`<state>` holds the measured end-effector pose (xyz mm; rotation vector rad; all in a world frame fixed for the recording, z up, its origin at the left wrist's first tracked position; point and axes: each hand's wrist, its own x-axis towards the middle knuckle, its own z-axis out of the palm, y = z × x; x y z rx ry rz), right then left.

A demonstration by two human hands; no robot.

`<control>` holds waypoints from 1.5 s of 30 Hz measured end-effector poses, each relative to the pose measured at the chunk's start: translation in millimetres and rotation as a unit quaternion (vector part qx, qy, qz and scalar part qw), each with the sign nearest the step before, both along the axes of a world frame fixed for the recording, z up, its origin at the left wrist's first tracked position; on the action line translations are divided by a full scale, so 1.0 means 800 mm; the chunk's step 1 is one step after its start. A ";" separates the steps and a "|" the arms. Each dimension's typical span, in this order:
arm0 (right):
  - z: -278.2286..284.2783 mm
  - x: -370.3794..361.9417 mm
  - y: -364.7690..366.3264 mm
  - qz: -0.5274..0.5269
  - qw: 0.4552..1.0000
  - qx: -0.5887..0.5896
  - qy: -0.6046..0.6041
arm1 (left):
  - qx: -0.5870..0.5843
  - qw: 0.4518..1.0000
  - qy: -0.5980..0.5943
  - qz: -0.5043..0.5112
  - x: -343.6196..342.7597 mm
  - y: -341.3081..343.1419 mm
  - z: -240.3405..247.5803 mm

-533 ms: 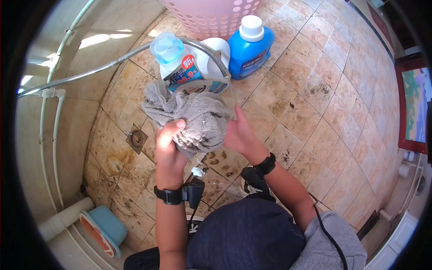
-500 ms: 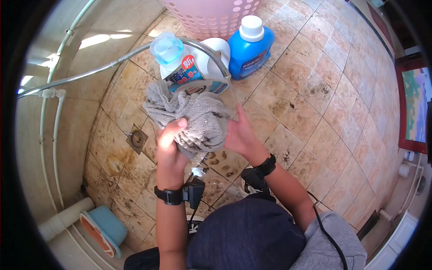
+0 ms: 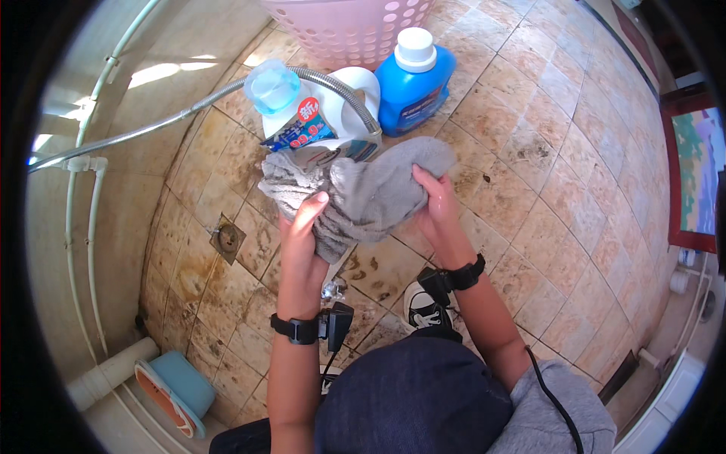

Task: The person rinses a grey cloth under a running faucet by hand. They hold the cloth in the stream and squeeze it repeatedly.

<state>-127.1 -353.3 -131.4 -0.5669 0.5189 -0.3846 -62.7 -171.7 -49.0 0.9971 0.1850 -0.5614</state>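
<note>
A wet-looking grey cloth (image 3: 370, 198) hangs in the air between my two hands, bunched on its left side and spread flatter on its right. My left hand (image 3: 302, 238) is closed on the bunched part, thumb on top. At the right end, my right hand (image 3: 439, 208) grips the cloth between thumb and fingers, its other fingers hidden underneath. Just beyond the cloth runs a flexible metal hose (image 3: 204, 110), its end hanging in front of a white jug (image 3: 348, 98) with a pale blue cap. Beside that jug stands a blue bottle (image 3: 408, 91) with a white cap.
A pink perforated basket (image 3: 348, 38) stands behind the bottles. A floor drain (image 3: 227, 239) lies to the left on the stained tiles. White pipes (image 3: 72, 197) run along the left wall, with a light-blue basin (image 3: 185, 386) below. My shoe (image 3: 425, 306) is near my right wrist.
My right hand has moved right and taken hold of the cloth's edge, where its fingers were spread beside it. The bunched cloth has opened out to the right.
</note>
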 end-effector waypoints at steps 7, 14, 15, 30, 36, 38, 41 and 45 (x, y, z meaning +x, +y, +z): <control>0.001 0.006 -0.015 0.036 0.998 0.027 -0.043 | -0.050 0.996 0.076 0.009 0.001 -0.001 -0.035; -0.043 0.018 -0.028 0.072 0.993 -0.085 -0.032 | -0.092 0.989 0.102 0.052 0.004 0.014 -0.035; -0.045 0.019 -0.026 0.068 0.995 -0.073 -0.032 | -0.091 0.990 0.085 0.064 0.005 0.017 -0.033; -0.006 0.022 -0.043 0.145 0.983 -0.063 -0.095 | -0.116 0.992 0.015 0.044 0.006 0.048 -0.036; -0.009 0.026 -0.038 0.106 0.989 -0.079 -0.071 | -0.112 0.991 0.008 0.066 0.002 0.049 -0.026; -0.011 0.023 -0.039 0.093 0.990 -0.068 -0.084 | -0.096 0.993 0.013 0.064 0.001 0.053 -0.026; -0.015 0.022 -0.038 0.066 0.992 -0.063 -0.091 | -0.091 0.995 -0.005 0.043 -0.003 0.046 -0.019; -0.014 0.025 -0.040 0.033 0.993 -0.056 -0.097 | -0.115 0.992 0.036 0.048 -0.001 0.046 -0.038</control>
